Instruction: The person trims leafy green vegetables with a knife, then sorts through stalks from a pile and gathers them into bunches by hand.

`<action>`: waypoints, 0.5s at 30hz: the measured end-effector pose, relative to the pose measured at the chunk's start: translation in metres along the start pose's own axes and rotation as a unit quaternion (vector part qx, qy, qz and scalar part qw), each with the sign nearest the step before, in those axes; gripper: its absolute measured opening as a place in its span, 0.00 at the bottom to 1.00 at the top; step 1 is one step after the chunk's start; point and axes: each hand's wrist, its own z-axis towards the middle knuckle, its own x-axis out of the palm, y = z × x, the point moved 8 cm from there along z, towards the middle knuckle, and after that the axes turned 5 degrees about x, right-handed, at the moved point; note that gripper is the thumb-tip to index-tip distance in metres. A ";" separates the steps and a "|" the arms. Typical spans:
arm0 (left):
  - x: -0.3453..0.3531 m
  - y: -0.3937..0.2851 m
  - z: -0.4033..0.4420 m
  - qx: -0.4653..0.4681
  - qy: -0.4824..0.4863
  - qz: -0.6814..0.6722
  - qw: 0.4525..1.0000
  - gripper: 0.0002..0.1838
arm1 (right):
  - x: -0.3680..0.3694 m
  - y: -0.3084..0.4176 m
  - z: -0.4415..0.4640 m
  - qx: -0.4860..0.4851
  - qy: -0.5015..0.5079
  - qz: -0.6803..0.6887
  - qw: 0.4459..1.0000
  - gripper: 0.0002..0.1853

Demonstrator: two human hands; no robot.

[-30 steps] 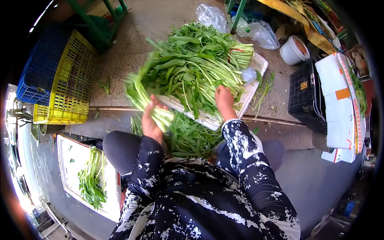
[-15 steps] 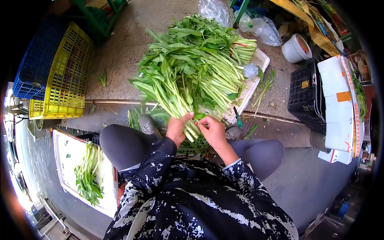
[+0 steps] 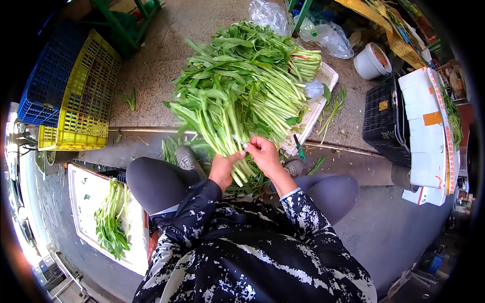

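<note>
My left hand (image 3: 222, 169) is wrapped round the stems of a bunch of water spinach (image 3: 217, 132), cut ends toward me and leaves pointing away. My right hand (image 3: 266, 157) is pinched at the right side of this bunch, its thumb and fingertips against the stems near my left thumb. Whatever sits between those fingertips is too small to make out. Just beyond lies a big pile of water spinach (image 3: 268, 86) on a white foam tray (image 3: 326, 93), including a bundle tied with a red band. A green-handled knife (image 3: 299, 147) rests at the tray's near corner.
To the left stand a yellow crate (image 3: 83, 91) and a blue crate (image 3: 43, 83). A foam lid (image 3: 83, 187) beside my left leg carries more stems. On the right are a white bucket (image 3: 369, 64), a black crate (image 3: 381, 113) and a foam box (image 3: 422, 126). Plastic bags (image 3: 331, 40) lie behind.
My right hand has moved slightly up and left along the bunch; the leaf seen at its fingertips no longer shows there. My left hand has lowered slightly, still holding the bunch.
</note>
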 end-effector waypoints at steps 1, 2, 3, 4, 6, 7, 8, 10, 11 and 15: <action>-0.003 -0.005 0.001 0.016 -0.012 -0.027 0.999 0.16 | -0.001 -0.004 -0.005 0.016 0.008 -0.011 1.000 0.08; -0.007 -0.007 0.003 0.009 -0.015 -0.051 0.999 0.15 | -0.002 -0.008 -0.010 0.032 0.017 -0.022 0.999 0.08; -0.010 -0.012 0.006 0.018 -0.018 -0.048 0.999 0.14 | 0.000 -0.008 -0.016 0.008 0.031 -0.087 0.996 0.07; -0.012 -0.017 0.007 0.027 -0.020 -0.045 0.998 0.14 | 0.003 -0.008 -0.022 -0.016 0.046 -0.151 0.987 0.07; -0.013 -0.028 0.004 0.027 -0.018 -0.057 0.998 0.12 | 0.002 -0.032 -0.023 -0.016 0.083 -0.177 0.981 0.07; -0.013 -0.041 0.001 0.043 -0.042 -0.081 0.995 0.12 | -0.003 -0.026 -0.022 -0.014 0.080 -0.177 0.981 0.07; -0.015 -0.050 0.001 0.059 -0.066 -0.106 0.990 0.12 | -0.003 -0.038 -0.019 0.095 0.165 -0.299 0.935 0.11; -0.028 -0.066 0.011 0.101 -0.043 -0.084 0.990 0.11 | -0.022 -0.016 -0.020 0.232 0.199 -0.451 0.839 0.27; -0.032 -0.073 0.012 0.117 -0.050 -0.120 0.985 0.10 | -0.029 0.021 -0.006 0.186 0.145 -0.517 0.823 0.40; -0.026 -0.090 0.008 0.136 -0.034 -0.177 0.974 0.07 | -0.099 0.094 0.086 0.028 -0.203 -0.567 0.798 0.28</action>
